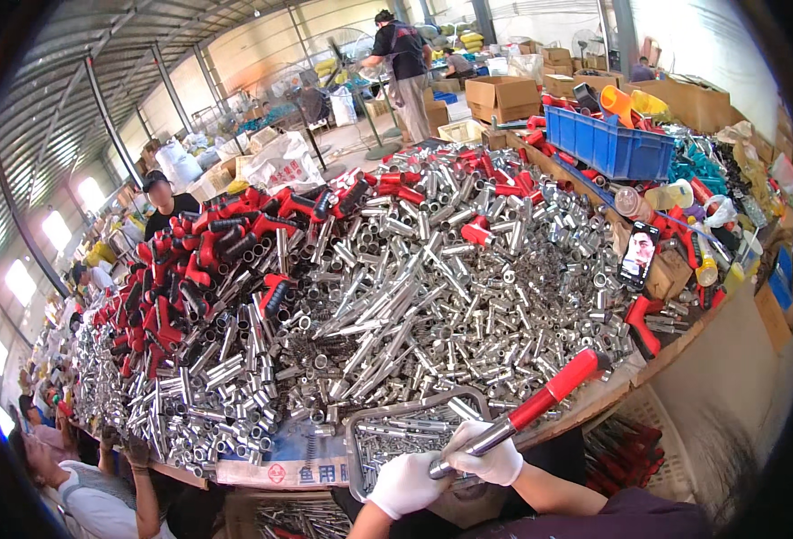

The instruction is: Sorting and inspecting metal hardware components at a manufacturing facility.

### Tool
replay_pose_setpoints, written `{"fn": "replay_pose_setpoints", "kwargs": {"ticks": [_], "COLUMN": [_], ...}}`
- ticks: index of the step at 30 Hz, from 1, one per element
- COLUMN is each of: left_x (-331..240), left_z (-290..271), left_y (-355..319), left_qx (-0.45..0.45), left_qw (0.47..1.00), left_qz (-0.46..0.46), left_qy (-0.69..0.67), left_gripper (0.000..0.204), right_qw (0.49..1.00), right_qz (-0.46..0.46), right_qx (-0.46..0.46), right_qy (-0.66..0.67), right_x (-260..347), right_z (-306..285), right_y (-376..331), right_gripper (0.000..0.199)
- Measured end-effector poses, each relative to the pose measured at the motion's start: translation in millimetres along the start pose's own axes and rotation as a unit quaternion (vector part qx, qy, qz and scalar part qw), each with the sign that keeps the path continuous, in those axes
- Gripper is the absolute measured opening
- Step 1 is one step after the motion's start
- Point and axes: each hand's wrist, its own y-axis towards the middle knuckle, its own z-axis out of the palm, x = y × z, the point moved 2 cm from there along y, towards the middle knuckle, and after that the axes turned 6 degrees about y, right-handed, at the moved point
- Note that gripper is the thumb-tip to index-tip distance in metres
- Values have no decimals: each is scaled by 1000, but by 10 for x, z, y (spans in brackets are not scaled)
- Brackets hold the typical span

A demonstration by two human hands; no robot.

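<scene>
White gloves cover both my hands at the table's near edge. My right hand [489,455] is closed round the metal barrel of a red-handled tool [549,395], whose red grip with a dark end slants up to the right. My left hand [407,485] is closed at the barrel's lower end; its fingertips are partly hidden. Just beyond my hands, a grey-rimmed tray [351,449] holds small metal parts. Behind it spreads a large heap of shiny metal tubes, rods and fittings [468,332].
Red-and-black handles [163,314] pile up on the left. On the right are a phone [638,255], a loose red handle [641,325] and a blue crate [607,144]. A crate of red-handled pieces [625,454] sits below the edge. Other people work at left and behind.
</scene>
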Motion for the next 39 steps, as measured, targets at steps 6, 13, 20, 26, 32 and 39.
{"fn": "replay_pose_setpoints", "kwargs": {"ticks": [6, 13, 20, 26, 32, 39], "left_x": [-283, -297, -432, -288, -453, -533], "left_z": [164, 244, 527, 669, 587, 686], "left_y": [-96, -175, -236, -179, -171, -294], "left_qx": [-337, 310, -254, 346, -172, -194], "left_qw": [941, 853, 967, 834, 984, 962], "left_qz": [-7, 43, -11, 105, -9, 63], "left_qy": [-24, -417, -8, -417, -37, -183], "left_gripper": [19, 42, 23, 29, 22, 32], "right_qw": [996, 994, 991, 990, 993, 956], "right_qz": [15, 48, 60, 4, 50, -10], "right_qx": [-67, 72, -113, 140, -83, 111], "right_qy": [-61, 72, -42, 30, -71, -271], "right_x": [272, 372, 231, 438, 195, 555], "right_z": [23, -117, -62, -203, -214, -96], "right_y": [0, -130, -332, -384, -458, -498], "right_gripper": [11, 7, 10, 10, 12, 21]}}
